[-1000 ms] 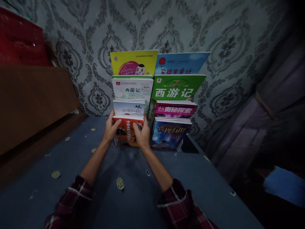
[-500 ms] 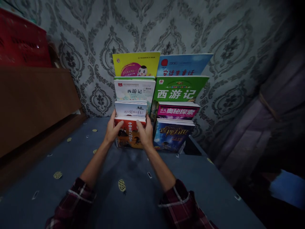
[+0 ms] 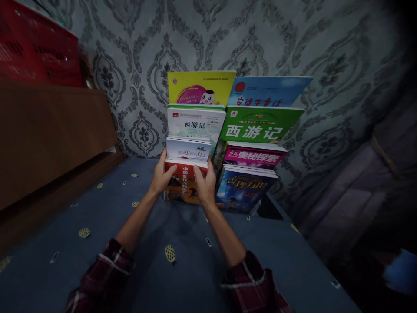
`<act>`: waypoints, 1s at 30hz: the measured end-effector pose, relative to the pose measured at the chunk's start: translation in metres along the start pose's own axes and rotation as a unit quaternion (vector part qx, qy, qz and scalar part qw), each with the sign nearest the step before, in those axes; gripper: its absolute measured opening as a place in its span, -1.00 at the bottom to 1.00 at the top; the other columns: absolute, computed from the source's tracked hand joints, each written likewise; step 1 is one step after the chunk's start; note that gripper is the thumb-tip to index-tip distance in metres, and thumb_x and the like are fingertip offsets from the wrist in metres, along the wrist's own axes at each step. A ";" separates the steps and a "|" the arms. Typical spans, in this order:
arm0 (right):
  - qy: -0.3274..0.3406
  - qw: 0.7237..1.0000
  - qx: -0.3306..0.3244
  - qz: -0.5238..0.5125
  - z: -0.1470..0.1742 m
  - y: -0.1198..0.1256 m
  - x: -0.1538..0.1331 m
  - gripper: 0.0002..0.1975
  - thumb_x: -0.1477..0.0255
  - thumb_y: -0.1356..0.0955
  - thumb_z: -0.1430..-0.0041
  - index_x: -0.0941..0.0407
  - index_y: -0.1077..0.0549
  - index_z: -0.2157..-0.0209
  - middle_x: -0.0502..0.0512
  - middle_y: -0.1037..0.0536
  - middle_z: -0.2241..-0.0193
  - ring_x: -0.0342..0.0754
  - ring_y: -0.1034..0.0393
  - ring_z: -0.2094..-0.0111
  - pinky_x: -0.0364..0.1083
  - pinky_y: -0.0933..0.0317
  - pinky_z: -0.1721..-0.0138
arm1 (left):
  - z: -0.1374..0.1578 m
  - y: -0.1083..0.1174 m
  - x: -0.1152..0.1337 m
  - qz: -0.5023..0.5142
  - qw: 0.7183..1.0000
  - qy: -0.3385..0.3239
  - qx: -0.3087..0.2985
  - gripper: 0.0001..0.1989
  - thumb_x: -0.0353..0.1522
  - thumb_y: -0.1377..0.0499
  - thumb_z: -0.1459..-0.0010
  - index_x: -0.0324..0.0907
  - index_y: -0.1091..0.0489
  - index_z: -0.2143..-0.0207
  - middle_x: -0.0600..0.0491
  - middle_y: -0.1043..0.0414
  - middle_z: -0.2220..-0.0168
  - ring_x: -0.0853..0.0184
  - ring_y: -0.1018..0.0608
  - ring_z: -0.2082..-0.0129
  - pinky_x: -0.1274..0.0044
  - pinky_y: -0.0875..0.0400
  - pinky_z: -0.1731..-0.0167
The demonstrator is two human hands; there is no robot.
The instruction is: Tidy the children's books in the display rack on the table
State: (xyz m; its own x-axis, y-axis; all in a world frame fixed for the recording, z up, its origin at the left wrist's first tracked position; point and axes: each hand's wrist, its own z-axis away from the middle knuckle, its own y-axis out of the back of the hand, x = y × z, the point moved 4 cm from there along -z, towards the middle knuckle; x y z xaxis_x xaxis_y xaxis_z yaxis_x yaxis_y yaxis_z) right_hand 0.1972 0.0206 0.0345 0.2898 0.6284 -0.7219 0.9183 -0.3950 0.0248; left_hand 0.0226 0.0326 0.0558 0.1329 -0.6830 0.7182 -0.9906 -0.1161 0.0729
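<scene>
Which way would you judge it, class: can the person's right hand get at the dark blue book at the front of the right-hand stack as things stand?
Probably yes. The right hand rests on the red book, right beside the dark blue book, whose front cover is uncovered with nothing lying between them.

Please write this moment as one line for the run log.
left hand: grips red book left edge | right hand: grips its right side | book: front row of left stack | surface: blue cloth

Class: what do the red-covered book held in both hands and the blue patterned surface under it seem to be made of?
Red-covered book: glossy printed card cover over a white paper page block, likely a paperback. Blue patterned surface: matte woven cloth, probably bedding, judging by its soft creases and repeated printed motifs.
</scene>
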 end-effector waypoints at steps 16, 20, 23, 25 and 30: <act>-0.035 0.998 0.039 0.017 0.006 0.006 0.000 -0.27 0.10 -0.32 -0.28 0.14 -0.21 -0.37 0.36 -0.39 -0.28 0.25 -0.29 -0.29 0.31 -0.19 -0.27 | 0.001 0.015 -0.009 0.025 0.999 0.021 0.039 -0.05 -0.04 -0.25 -0.21 -0.14 0.14 -0.46 -0.27 0.07 -0.48 -0.02 -0.08 -0.47 0.11 -0.02 -0.40; 0.034 0.996 0.061 0.061 0.011 0.011 -0.017 -0.28 0.16 -0.32 -0.30 0.14 -0.16 -0.40 0.37 -0.30 -0.34 0.24 -0.19 -0.35 0.34 -0.14 -0.31 | -0.013 0.024 0.016 -0.047 0.998 -0.018 0.037 -0.17 -0.09 -0.24 -0.23 -0.11 -0.01 -0.43 -0.21 -0.02 -0.46 -0.02 -0.12 -0.46 0.11 -0.01 -0.41; 0.074 0.994 0.039 0.076 0.020 0.016 -0.039 -0.30 0.22 -0.30 -0.33 0.11 -0.12 -0.42 0.32 -0.27 -0.37 0.21 -0.17 -0.37 0.34 -0.12 -0.33 | -0.031 0.023 0.043 -0.112 0.989 -0.090 0.024 -0.27 -0.13 -0.25 -0.23 -0.12 -0.16 -0.38 -0.16 -0.11 -0.43 0.01 -0.14 -0.45 0.16 0.10 -0.45; 0.093 0.992 0.000 0.081 0.029 0.021 -0.052 -0.31 0.27 -0.29 -0.34 0.08 -0.10 -0.43 0.27 -0.24 -0.38 0.18 -0.14 -0.39 0.33 -0.11 -0.35 | -0.039 0.021 0.059 -0.139 0.982 -0.130 0.015 -0.32 -0.14 -0.21 -0.26 -0.13 -0.19 -0.36 -0.15 -0.11 -0.43 0.04 -0.13 -0.45 0.17 0.12 -0.45; 0.133 0.980 -0.106 0.100 0.066 0.049 -0.061 -0.34 0.41 -0.26 -0.35 0.01 -0.11 -0.44 0.17 -0.25 -0.39 0.12 -0.12 -0.41 0.26 -0.12 -0.38 | -0.022 0.025 0.073 -0.178 0.973 -0.150 0.008 -0.40 -0.17 -0.15 -0.32 -0.15 -0.21 -0.35 -0.15 -0.13 -0.42 0.06 -0.13 -0.45 0.16 0.11 -0.44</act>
State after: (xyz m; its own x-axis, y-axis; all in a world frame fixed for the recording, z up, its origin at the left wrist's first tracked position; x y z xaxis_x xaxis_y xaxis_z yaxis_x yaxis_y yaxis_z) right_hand 0.2063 -0.0814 0.0342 0.5030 0.7165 -0.4833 0.8637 -0.3966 0.3110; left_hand 0.0063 -0.0043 0.1254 0.4736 -0.7765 0.4155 -0.8796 -0.3933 0.2675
